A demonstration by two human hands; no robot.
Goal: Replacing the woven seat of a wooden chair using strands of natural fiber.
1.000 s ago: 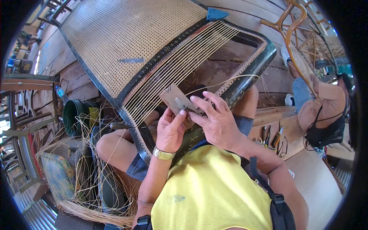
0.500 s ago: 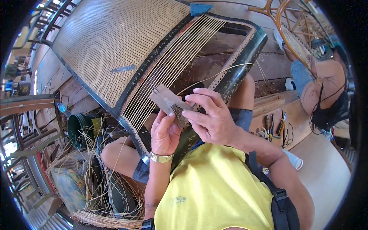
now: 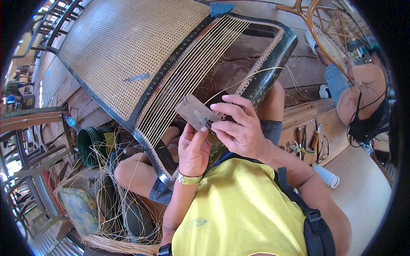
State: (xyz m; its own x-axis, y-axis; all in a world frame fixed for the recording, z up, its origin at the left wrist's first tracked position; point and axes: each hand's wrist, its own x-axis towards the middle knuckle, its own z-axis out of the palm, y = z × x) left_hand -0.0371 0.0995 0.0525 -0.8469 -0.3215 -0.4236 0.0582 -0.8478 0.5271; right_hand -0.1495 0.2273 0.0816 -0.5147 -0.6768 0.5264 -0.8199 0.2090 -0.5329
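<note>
A small flat brownish board (image 3: 190, 109) with dark metal bits on its face is gripped by my left hand (image 3: 193, 151), thumb on top. Over the board's right end, my right hand (image 3: 243, 132) has its thumb and index finger pinched at a small dark part; whatever they hold is too small to make out. Its other fingers are raised. A pale cane strand (image 3: 252, 76) arcs from beside the board to the right rail of a dark chair frame (image 3: 275, 55). Several parallel cane strands (image 3: 192, 70) stretch across the frame's opening, left of my hands.
Beyond lies a finished woven cane panel (image 3: 136, 42); a blue block (image 3: 221, 9) sits at the frame's far edge. Loose cane (image 3: 119, 243) and a green bucket (image 3: 87, 145) are at left. Hand tools (image 3: 305, 143) and a white cup (image 3: 326, 176) lie right. Another person (image 3: 363, 85) sits far right.
Both hands and the board have shifted slightly to the right. My right thumb and index finger remain at the board's end, and the strands on the frame look the same.
</note>
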